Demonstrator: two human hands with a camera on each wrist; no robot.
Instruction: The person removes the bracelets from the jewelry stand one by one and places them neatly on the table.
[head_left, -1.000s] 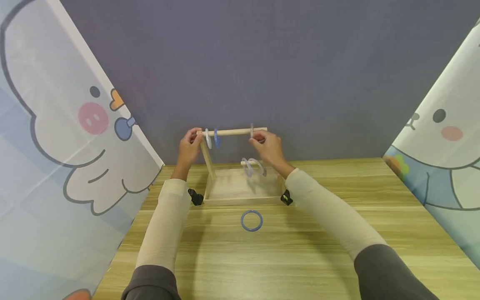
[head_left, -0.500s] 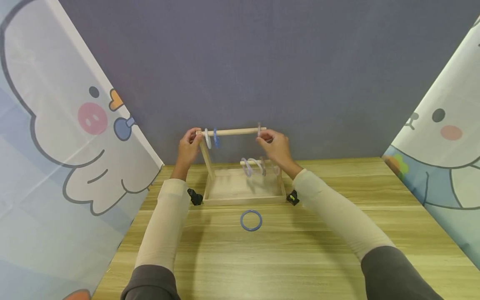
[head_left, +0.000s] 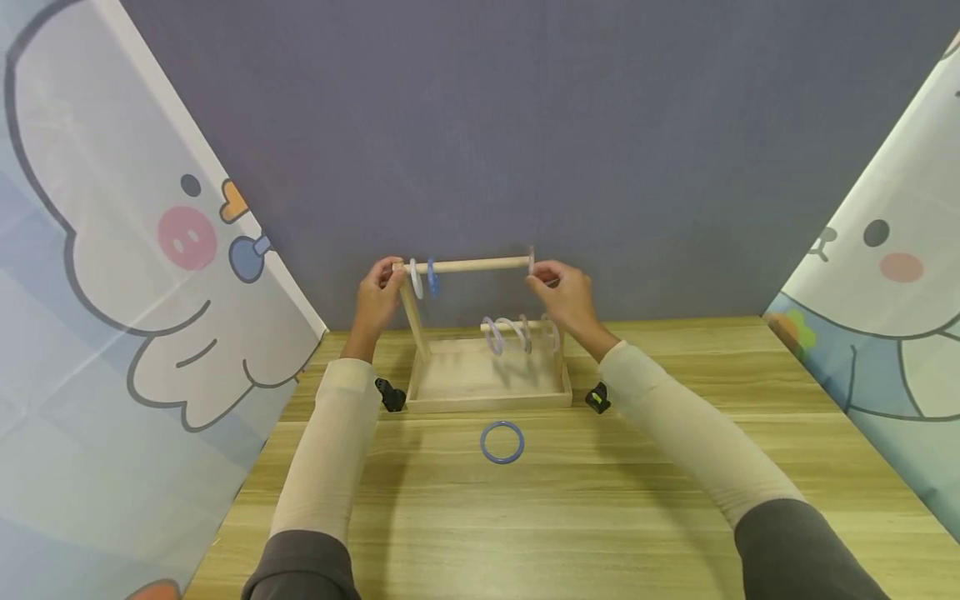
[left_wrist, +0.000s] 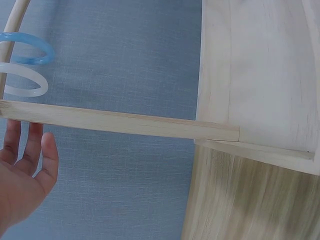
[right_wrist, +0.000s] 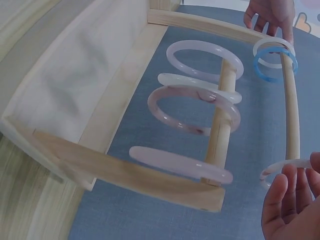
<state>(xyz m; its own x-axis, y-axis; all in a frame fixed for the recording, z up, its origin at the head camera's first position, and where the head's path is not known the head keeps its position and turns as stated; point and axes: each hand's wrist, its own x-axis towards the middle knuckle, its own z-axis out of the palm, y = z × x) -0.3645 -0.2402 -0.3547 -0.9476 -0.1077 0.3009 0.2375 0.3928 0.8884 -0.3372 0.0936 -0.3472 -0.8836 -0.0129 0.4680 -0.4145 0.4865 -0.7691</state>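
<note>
At far left stands a cartoon-printed panel [head_left: 142,275]. Left of centre, the left hand [head_left: 375,300], fingers bent, grips the top of the wooden rack [head_left: 491,403]. A white ring [head_left: 417,283] and a light blue ring [head_left: 433,283] hang on the upper rod [head_left: 480,264], between the hands. At lower centre, a darker blue ring [head_left: 502,461] lies on the table [head_left: 525,525]. Right of centre, four pale rings [right_wrist: 180,164] circle the lower rod [right_wrist: 219,147], below the right hand [head_left: 567,297], which pinches a pinkish ring [head_left: 532,258] at the upper rod's right end.

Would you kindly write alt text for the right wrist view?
The right hand pinches a pale ring at the end of an upper wooden bar. White and blue rings hang near the left hand; four more rings circle a lower bar.
</note>
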